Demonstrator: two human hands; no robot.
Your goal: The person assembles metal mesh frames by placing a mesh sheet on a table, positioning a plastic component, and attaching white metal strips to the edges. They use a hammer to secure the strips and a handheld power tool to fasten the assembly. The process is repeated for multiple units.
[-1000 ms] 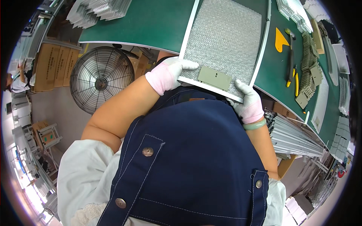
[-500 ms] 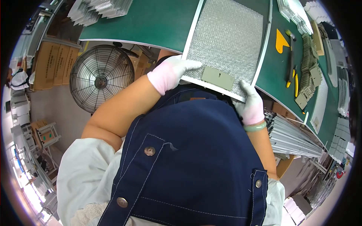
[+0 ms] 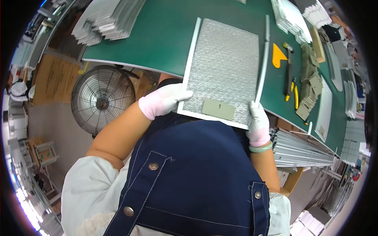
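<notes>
A silvery mesh filter panel [image 3: 224, 63] rests over the near table edge, its near end toward my body. White frame strips run along its left, near and right sides, and no strip lies along the far end. The right strip [image 3: 263, 65] stands a little away from the mesh at its far end. A flat grey-green plate [image 3: 218, 109] sits on the mesh by the near strip. My left hand [image 3: 167, 98], white-gloved, grips the near left corner, thumb on top. At the near right corner my gloved right hand [image 3: 258, 124] grips the frame; its fingers underneath are hidden.
Right of the panel lie a yellow scraper [image 3: 278, 56], a hammer [image 3: 288, 63], yellow-handled pliers [image 3: 296, 96] and a row of grey-green plates [image 3: 309, 82]. Stacked mesh sheets [image 3: 118, 19] stand far left on the green table [image 3: 165, 35]. A floor fan [image 3: 102, 103] stands at left.
The panel sits lower in the picture, and its far end has come into view. Both hands keep their grip on the near corners. The whole view has shifted too.
</notes>
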